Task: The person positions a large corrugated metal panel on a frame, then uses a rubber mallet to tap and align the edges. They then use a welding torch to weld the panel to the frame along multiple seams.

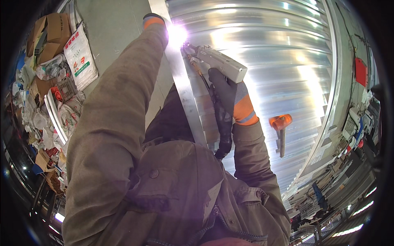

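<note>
My right hand [223,88], in a dark glove with an orange and grey cuff, is wrapped round a handheld welding gun [221,63] with a boxy silver body. A black sleeved cable [223,127] hangs from the gun toward me. At its tip a bright white-violet glare burns on the flat metal frame bar [186,94]. My left hand [154,19], gloved with an orange band, reaches far out beside the bar near the glare. Its fingers are hidden behind the sleeve and cuff.
Shiny ribbed metal slats [262,61] spread right of the bar. An orange-headed mallet [281,121] lies on them. At the left are a cardboard box [53,33], a printed white sack [80,57] and piled plastic bags. A red panel [361,71] stands out at the far right.
</note>
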### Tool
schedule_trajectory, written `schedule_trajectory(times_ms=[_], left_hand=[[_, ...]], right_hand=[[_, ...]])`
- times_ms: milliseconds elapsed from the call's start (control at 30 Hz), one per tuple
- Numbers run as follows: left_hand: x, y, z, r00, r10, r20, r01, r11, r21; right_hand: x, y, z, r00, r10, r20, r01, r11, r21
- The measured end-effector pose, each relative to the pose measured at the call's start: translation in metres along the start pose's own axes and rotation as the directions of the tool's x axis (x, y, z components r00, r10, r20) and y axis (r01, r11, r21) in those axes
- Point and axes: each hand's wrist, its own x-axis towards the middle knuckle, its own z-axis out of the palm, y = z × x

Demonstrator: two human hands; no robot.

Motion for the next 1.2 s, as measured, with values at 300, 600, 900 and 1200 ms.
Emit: schedule_trajectory(times_ms=[300,600,900,1200], left_hand=[[0.033,-0.008,0.001,0.992,0.089,0.092,-0.103,0.982,0.161],[0.047,-0.037,-0.024,0.862,0.118,0.492,-0.506,0.185,0.842],[0.004,0.014,-0.038,0.829,0.100,0.551,-0.559,0.185,0.808],[-0.024,0.038,-0.063,0.815,0.108,0.569,-0.579,0.182,0.795]], right_hand=[[-0.002,0.009,-0.008,0.991,-0.126,0.053,0.134,0.972,-0.191],[-0.010,0.005,-0.011,0.999,0.029,0.021,-0.027,0.994,-0.108],[-0.013,0.003,-0.012,0.999,0.027,0.020,-0.025,0.995,-0.099],[-0.020,0.002,-0.012,1.000,0.021,0.007,-0.020,0.997,-0.080]])
